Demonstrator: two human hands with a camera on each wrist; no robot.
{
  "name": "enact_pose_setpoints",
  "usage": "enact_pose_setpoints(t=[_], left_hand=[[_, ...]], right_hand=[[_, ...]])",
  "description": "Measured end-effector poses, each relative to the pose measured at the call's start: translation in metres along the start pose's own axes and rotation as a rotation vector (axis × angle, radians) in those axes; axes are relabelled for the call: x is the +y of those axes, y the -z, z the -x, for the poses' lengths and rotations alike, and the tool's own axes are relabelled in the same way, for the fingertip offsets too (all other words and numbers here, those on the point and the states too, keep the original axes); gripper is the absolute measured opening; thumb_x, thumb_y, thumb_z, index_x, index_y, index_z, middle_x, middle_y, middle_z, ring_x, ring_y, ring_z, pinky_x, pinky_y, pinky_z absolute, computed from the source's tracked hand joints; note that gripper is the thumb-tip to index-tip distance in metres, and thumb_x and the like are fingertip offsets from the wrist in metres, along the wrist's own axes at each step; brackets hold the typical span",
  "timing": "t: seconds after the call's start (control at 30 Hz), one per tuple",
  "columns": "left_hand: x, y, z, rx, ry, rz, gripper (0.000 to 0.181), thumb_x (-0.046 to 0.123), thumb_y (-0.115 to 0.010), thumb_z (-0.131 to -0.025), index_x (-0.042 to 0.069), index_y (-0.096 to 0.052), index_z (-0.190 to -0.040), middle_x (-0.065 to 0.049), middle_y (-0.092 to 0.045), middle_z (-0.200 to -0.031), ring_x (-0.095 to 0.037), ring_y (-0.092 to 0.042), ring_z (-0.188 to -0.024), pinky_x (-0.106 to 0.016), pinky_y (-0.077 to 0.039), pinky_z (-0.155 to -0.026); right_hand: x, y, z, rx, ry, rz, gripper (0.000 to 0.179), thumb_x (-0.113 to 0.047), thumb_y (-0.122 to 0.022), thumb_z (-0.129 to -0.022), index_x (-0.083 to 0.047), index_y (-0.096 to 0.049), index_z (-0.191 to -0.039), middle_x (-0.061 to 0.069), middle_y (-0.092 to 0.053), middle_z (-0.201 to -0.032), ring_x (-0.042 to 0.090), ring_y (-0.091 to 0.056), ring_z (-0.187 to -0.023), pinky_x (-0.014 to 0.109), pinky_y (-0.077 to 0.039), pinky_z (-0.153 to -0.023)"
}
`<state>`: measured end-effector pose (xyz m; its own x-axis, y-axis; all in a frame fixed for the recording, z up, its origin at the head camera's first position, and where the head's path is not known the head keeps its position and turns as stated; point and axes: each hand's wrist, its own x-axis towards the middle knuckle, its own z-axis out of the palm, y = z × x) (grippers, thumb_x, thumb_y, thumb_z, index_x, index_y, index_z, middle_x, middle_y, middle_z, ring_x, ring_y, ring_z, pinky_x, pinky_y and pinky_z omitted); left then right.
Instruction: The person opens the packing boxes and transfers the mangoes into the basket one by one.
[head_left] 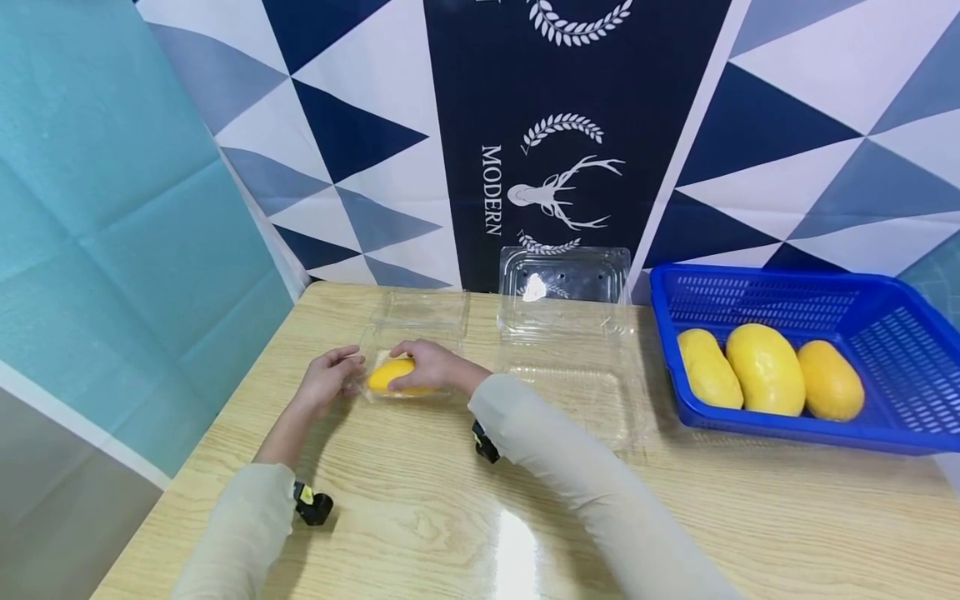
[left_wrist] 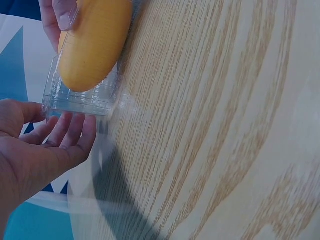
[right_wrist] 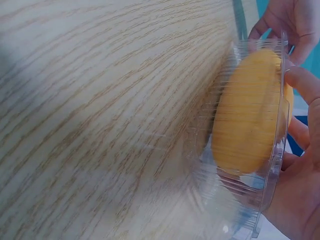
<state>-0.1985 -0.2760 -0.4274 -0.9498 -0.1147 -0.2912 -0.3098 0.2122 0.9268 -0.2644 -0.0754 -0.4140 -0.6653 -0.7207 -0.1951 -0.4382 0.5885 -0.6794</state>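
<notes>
A yellow mango (head_left: 385,374) lies inside a small clear plastic box (left_wrist: 80,107) on the table. My right hand (head_left: 429,365) holds the mango from above, with the thumb on the near side and fingers on the far side. At the box's left end, my left hand (head_left: 328,380) grips the clear wall, thumb at the rim and fingers against the outside, as the left wrist view shows. The box's hinged lid (head_left: 426,308) stands open toward the wall. In the right wrist view the mango (right_wrist: 247,112) shows through the ribbed side.
A larger clear plastic box (head_left: 577,404) sits open to the right, its lid (head_left: 562,279) raised against the patterned backdrop. Farther right, a blue basket (head_left: 810,429) holds several yellow mangoes (head_left: 765,371). The wooden table (head_left: 420,508) extends in front.
</notes>
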Motion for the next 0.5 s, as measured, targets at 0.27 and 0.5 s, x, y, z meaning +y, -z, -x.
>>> enact_pose_setpoints(t=[0.27,0.5], left_hand=[[0.0018,-0.0005,-0.0003,0.001,0.005,0.011,0.048,0.018,-0.039,-0.101,0.003,-0.029,-0.145,-0.022,-0.039,-0.143,-0.030,-0.047,-0.122,-0.019,-0.054,-0.075],[0.0002,0.0005,-0.0013,-0.005,0.014,0.013,0.048,0.019,-0.039,-0.101,0.003,-0.028,-0.145,-0.022,-0.038,-0.144,-0.032,-0.045,-0.126,-0.019,-0.053,-0.074]], right_hand=[[-0.0020,0.0014,-0.0013,-0.002,-0.024,0.011,0.064,-0.036,-0.072,-0.081,-0.016,-0.046,-0.136,0.007,-0.053,-0.132,0.018,-0.053,-0.113,0.028,-0.045,-0.096],[-0.0041,0.0026,-0.0009,-0.017,-0.033,0.001,0.066,-0.033,-0.073,-0.080,-0.014,-0.045,-0.138,0.006,-0.052,-0.134,0.017,-0.052,-0.108,0.028,-0.044,-0.094]])
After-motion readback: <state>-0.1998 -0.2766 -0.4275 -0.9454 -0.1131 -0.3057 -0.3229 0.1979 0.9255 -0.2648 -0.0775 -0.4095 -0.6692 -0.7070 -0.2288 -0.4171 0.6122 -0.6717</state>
